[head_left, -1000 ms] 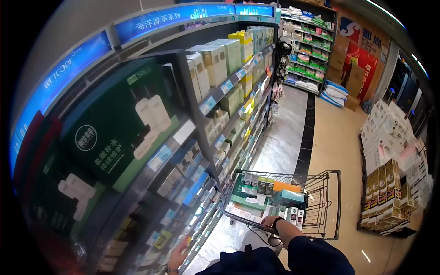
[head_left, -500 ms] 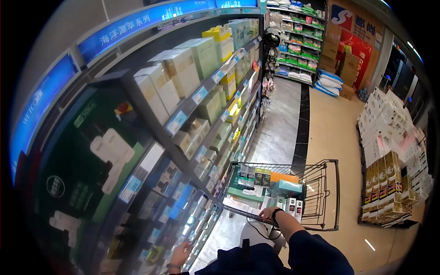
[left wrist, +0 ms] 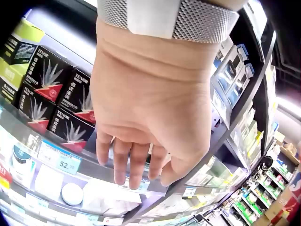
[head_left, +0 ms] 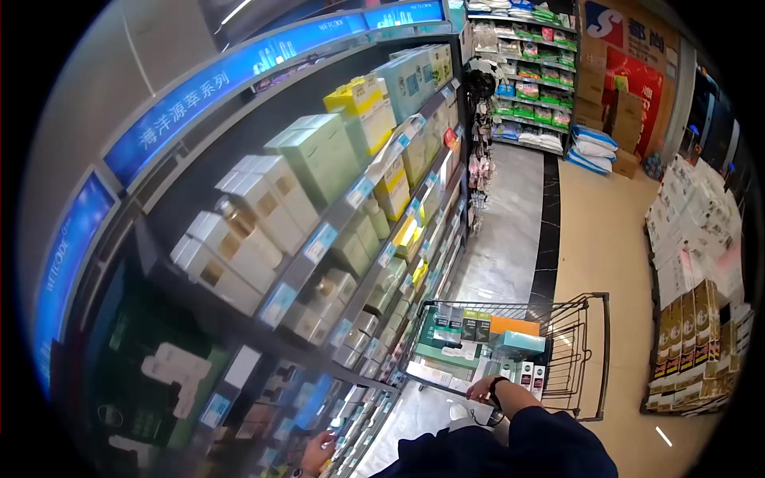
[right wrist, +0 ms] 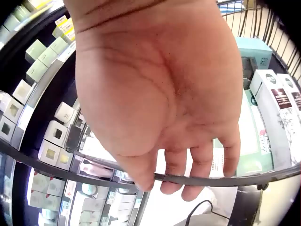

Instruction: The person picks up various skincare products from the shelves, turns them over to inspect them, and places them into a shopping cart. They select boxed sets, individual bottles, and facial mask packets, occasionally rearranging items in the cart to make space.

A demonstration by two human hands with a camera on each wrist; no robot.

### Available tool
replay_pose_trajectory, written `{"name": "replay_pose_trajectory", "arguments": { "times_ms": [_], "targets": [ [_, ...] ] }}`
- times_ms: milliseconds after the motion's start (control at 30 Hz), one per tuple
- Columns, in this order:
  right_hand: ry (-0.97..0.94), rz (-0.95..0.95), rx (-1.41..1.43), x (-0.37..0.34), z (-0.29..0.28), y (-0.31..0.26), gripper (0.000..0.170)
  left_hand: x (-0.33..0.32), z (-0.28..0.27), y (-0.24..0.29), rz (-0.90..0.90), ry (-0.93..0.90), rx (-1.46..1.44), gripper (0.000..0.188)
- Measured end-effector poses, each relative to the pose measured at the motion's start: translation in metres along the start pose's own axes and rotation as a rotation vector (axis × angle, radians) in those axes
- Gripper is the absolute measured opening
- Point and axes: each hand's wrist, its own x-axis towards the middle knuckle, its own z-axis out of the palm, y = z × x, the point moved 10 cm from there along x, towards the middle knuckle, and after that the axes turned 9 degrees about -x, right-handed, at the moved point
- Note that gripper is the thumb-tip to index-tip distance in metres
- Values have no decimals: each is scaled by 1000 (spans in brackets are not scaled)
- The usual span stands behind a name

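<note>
Right of the shelves (head_left: 301, 269), the right hand (head_left: 480, 388) gripped the near bar (right wrist: 250, 181) of a loaded cart (head_left: 606, 350); the left hand (left wrist: 148, 108) hung loose-fingered near them. Even pressure seemed best for steering.

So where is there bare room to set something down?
Beige floor lies bare between the cart and the stacked goods; grey floor is open beyond the cart, between the shelving and the black strip. It is crowded inside the cart around the orange box and teal box, and on the shelving.
</note>
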Motion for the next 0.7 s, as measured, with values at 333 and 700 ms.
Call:
{"name": "replay_pose_trajectory", "arguments": {
  "times_ms": [333, 700],
  "targets": [
    [84, 127, -199, -44, -85, 29, 58, 27, 63, 138, -61, 19, 133, 39],
    [831, -24, -241, -160, -192, 50, 50, 101, 120, 163, -29, -106, 65, 38]
  ]
}}
